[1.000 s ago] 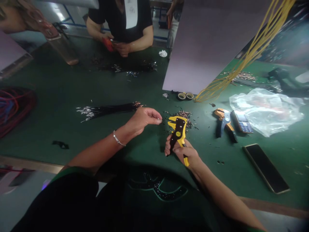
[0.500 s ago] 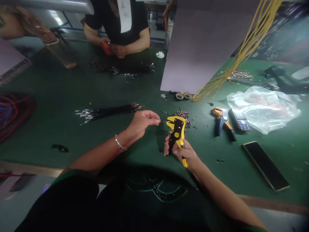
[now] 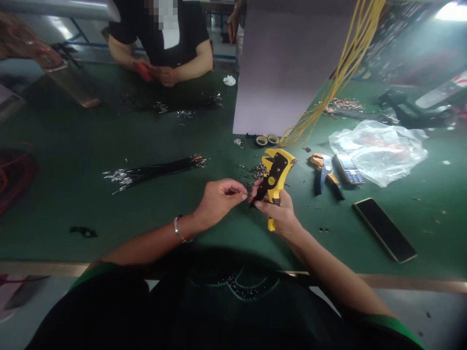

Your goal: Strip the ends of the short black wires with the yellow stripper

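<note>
My right hand (image 3: 279, 209) is wrapped round the handles of a yellow and black wire stripper (image 3: 275, 175), its jaws pointing up and left. Close beside it, my left hand (image 3: 222, 201) has thumb and forefinger pinched together near the right hand's fingers. Whatever sits in that pinch is too small to name. A pile of small metal pieces (image 3: 258, 170) lies on the table just behind the wire stripper and is partly hidden by it. To the left of my hands rests a bundle of black wires (image 3: 160, 168) with shiny ends.
On the right are an orange and blue hand tool (image 3: 326, 175), a keypad phone (image 3: 349, 169), a smartphone (image 3: 385, 229) and a clear plastic bag (image 3: 383, 150). Two tape rolls (image 3: 267, 141) stand near a grey panel (image 3: 280, 68) with yellow wires (image 3: 343, 73). Across sits another person (image 3: 160, 48).
My hands have come together, the left moving toward the right. The wire stripper has tipped to the right, its jaws higher. The whole view has shifted slightly.
</note>
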### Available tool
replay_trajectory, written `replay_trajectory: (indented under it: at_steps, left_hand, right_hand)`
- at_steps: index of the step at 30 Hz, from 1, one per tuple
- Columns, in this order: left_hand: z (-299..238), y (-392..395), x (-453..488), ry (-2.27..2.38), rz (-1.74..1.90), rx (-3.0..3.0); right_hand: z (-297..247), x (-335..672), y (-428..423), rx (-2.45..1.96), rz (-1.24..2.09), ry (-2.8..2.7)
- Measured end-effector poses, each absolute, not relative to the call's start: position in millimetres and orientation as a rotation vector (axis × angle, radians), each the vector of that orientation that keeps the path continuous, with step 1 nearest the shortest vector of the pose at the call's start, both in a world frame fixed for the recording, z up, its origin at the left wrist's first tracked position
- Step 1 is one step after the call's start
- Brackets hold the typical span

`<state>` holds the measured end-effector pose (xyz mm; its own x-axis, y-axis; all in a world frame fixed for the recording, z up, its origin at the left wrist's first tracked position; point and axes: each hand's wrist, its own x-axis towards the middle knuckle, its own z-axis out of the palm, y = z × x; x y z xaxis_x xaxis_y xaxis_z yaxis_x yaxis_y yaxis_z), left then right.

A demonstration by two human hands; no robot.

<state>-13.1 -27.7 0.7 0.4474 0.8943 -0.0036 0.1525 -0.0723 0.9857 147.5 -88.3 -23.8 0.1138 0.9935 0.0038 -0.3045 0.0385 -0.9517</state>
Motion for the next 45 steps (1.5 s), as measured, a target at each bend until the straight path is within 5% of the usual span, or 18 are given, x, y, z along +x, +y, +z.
replay_trajectory:
  at_steps: [23,45]
  left_hand:
    - [-2,-28,-12,0.893,0.732,1.255]
    - [14,-18,-15,0.780,0.496,1.543]
  right_hand:
    - [-19,139,-84,-1.088,1.064,-1.160]
    - [-21,151,-79,-0.956,1.343,-0.988]
